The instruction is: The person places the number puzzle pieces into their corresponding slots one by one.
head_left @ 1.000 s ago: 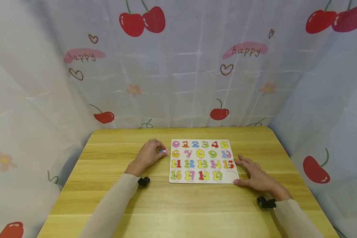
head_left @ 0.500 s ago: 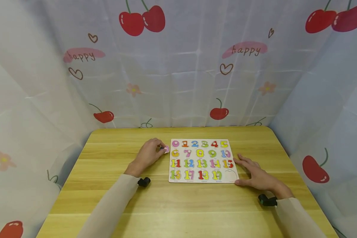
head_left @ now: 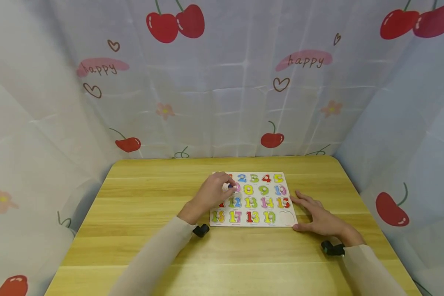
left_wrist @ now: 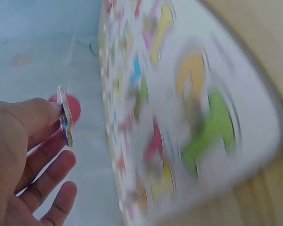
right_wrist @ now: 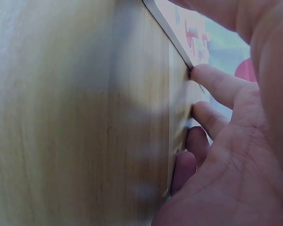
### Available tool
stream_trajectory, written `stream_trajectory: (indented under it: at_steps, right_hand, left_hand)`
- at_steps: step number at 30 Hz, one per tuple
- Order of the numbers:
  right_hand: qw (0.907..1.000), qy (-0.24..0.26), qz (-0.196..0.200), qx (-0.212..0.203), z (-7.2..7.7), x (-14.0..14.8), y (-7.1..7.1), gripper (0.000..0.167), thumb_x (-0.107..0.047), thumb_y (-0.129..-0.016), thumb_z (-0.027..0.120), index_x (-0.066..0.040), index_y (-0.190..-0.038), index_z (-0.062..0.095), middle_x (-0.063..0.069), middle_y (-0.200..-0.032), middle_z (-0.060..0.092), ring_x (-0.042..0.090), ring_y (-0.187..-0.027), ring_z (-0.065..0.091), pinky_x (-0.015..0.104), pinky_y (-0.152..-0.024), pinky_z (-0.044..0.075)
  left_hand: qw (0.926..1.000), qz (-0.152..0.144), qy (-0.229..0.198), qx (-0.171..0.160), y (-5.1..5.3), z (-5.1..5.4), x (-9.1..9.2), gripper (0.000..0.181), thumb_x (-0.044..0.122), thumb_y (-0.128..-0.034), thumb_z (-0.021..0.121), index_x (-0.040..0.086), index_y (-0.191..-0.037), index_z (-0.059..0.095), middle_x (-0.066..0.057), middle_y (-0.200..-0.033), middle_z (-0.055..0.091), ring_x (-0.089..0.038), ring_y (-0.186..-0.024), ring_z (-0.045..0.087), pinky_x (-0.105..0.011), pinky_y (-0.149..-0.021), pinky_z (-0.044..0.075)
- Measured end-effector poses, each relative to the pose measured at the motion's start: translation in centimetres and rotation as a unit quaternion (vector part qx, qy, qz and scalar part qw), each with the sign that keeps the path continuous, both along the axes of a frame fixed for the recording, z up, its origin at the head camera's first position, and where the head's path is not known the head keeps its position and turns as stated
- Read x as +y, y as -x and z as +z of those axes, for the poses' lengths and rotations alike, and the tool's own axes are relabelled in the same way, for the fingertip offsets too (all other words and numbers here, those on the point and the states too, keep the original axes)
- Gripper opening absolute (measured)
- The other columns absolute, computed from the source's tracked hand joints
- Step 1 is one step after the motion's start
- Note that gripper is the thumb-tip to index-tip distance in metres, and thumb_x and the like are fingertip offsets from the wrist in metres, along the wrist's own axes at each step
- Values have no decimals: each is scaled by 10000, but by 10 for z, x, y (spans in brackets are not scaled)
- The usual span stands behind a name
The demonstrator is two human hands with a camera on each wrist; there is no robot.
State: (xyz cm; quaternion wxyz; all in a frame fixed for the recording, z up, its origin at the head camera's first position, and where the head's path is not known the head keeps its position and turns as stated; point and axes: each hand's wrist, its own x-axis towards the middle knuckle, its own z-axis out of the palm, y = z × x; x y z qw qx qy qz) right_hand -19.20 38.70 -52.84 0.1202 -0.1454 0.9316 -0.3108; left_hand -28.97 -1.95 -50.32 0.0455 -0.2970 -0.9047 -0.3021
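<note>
A number puzzle board (head_left: 287,218) lies flat on the table, with colourful knobbed numbers in most of its places and one vacant outline at the near right corner. Over its left part, my left hand (head_left: 211,193) pinches a small puzzle piece (left_wrist: 65,120) between thumb and forefinger. In the left wrist view that thin piece stands edge-on, blue on one face, the other fingers loosely bent below. My hand hides some numbers at the left. My right hand (head_left: 320,218), fingers spread, rests at the board's right edge, its forefinger (right_wrist: 217,84) touching the edge in the right wrist view.
The wooden table (head_left: 144,197) extends around the board on all sides. Behind and beside it hangs a white curtain (head_left: 222,102) with cherry prints. Small black cameras sit on my left wrist (head_left: 201,230) and right wrist (head_left: 332,248).
My left hand has moved right from beside the board to over its left part, carrying the puzzle piece. My right hand has stayed at the board's right edge, shifting only slightly.
</note>
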Motion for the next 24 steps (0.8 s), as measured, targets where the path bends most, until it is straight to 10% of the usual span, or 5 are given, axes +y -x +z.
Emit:
stream_trajectory:
  at_steps: [13,24]
  right_hand:
    - [10000,-18,1,8,1,0,-1,1010,-440,-964,958,-90,-1774,468,323,-1903,227,645,-1603,332,938,-1196,360]
    - [10000,15,16,58,-1,-1,1,997,-436,-968,957,-95,-1773,477,324,-1901,245,643,-1619,321,945,-1197,349]
  left_hand:
    - [9903,-1238,600,195,-26,-9,93,135,326,-1110,837,208,-1173,855,68,-1201,827,-100,-1111,735,-220,-1014,593]
    - [9781,-1666,1191,374,-40,-31,143,127,371,-1116,819,263,-1157,873,125,-1186,810,-38,-1056,678,-163,-946,552]
